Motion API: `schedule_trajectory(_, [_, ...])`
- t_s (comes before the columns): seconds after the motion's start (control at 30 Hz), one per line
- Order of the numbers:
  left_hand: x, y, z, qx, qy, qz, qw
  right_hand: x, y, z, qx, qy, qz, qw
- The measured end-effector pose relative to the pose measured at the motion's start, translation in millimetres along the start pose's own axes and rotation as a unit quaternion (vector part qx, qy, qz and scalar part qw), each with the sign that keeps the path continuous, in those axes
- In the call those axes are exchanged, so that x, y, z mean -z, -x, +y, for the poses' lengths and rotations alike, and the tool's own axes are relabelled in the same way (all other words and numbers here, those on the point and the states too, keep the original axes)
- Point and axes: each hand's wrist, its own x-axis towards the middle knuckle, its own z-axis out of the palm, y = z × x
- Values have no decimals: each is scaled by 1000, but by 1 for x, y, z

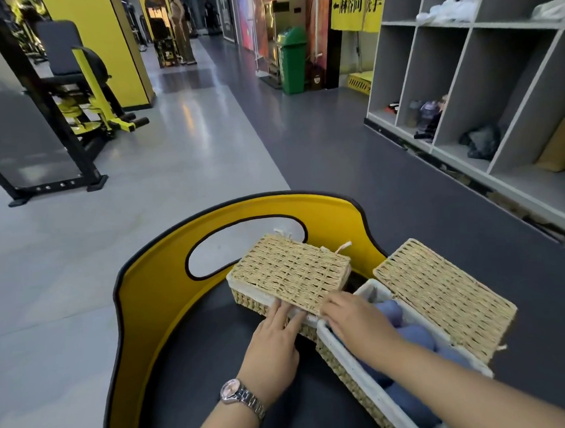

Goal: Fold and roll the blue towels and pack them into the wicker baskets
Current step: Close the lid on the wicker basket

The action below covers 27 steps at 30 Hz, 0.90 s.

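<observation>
We rest our left hand (275, 325) and right hand (348, 311), fingers flat, on the lidded woven wicker basket (287, 272) at centre frame; rolled blue towels (412, 338) fill the open basket (358, 373) lower right (seemingly full), so packing looks nearly done.

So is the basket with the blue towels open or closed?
Open: the near basket has its lid flipped back, and rolled blue towels show inside.

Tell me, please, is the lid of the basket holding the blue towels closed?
No, the near basket stands open, its lid swung back, with rolled blue towels visible inside.
</observation>
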Motion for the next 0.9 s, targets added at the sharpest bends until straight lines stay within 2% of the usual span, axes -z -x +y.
schedule_trajectory(0.17, [3, 13, -1, 25, 50, 31, 998, 2, 6, -4, -33, -72, -20, 997])
schedule_trajectory(0.27, [2, 15, 6, 6, 60, 62, 996, 30, 23, 9, -100, -96, -6, 990])
schedule_trajectory(0.37, [-12, 21, 26, -69, 41, 38, 996, 51, 56, 48, -192, -64, 50, 978])
schedule_trajectory(0.5, [-23, 40, 48, -60, 32, 7, 998, 63, 101, 94, -301, -13, 72, 951])
schedule_trajectory(0.67, [-32, 51, 71, -18, 36, 1, 999, 70, 142, 132, -379, 37, 77, 921])
schedule_trajectory(0.8, [-30, 54, 85, -2, 31, 14, 999, 66, 154, 157, -470, 15, 40, 881])
schedule_trajectory(0.9, [-29, 54, 92, 15, 27, 15, 999, 67, 156, 163, -552, -165, 62, 815])
